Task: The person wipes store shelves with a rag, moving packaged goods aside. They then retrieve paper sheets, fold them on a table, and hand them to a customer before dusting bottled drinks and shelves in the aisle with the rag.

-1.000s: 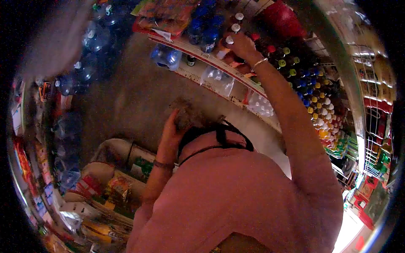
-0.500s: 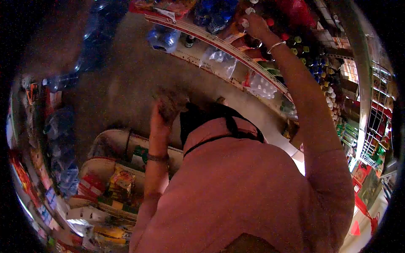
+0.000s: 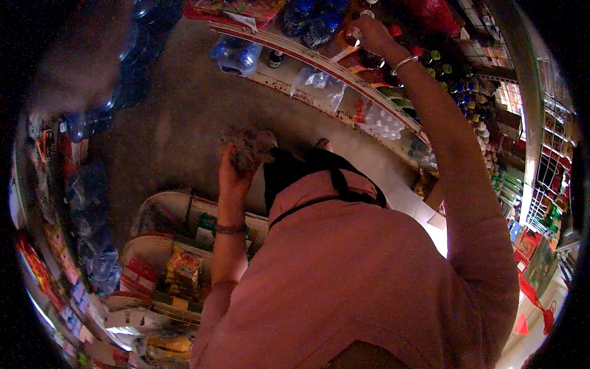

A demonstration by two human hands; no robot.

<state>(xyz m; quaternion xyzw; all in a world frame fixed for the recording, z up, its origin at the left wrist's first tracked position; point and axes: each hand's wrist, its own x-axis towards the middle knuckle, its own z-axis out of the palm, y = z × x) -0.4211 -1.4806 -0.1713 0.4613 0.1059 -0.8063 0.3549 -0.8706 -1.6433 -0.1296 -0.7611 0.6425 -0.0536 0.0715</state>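
My left hand (image 3: 234,175) is closed around a crumpled greyish-brown rag (image 3: 249,147) and hangs low over the floor, beside my dark trousers. My right arm stretches up to the shelf at the top. There my right hand (image 3: 370,35) is closed at the top of a bottle (image 3: 342,47) with an orange-brown body, among a row of bottles. Its fingers cover most of what they grip. Red caps (image 3: 394,30) stand right beside that hand. A blue-wrapped pack (image 3: 312,21) sits to its left on the same shelf.
Below, a lower shelf (image 3: 279,86) bears a large clear-blue water jug (image 3: 236,55), a small dark bottle (image 3: 275,59) and plastic-wrapped packs (image 3: 382,122). Shelves with packets (image 3: 183,270) stand close to my left arm. Big blue bottles (image 3: 132,67) line the far left. A wire rack (image 3: 553,154) rises at right.
My right hand has moved slightly up and left among the bottle tops. The left hand keeps hold of the rag, almost in place. The view has shifted a little.
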